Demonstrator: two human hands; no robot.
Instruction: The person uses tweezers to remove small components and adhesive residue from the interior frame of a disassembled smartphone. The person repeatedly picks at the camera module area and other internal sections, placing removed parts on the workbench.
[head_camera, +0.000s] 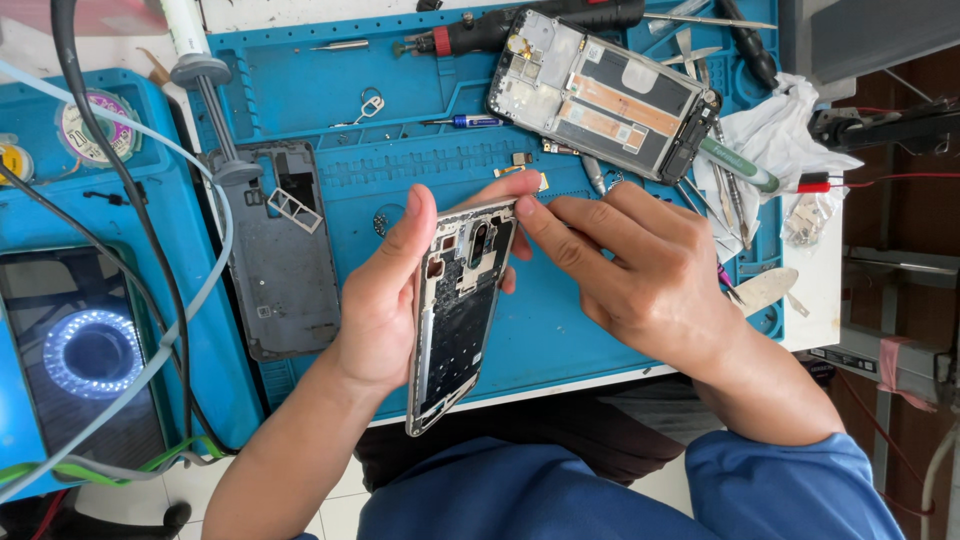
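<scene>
My left hand (385, 290) grips a bare phone middle frame (458, 315), held upright and tilted over the blue work mat (560, 330). The frame is silver-edged with a dark inside and camera cut-outs near its top. My right hand (640, 270) pinches the frame's top right corner with thumb and fingertips. An opened phone body (600, 95) with copper-coloured strips lies on the mat above my right hand. A grey back cover (285, 250) lies to the left of my left hand.
Screwdrivers (470, 120), tweezers (720, 190) and a crumpled white cloth (780, 130) lie along the mat's top and right. A second blue mat (60, 215) at left carries cables and a dark screen reflecting a ring light (90, 350). The table's front edge runs below my hands.
</scene>
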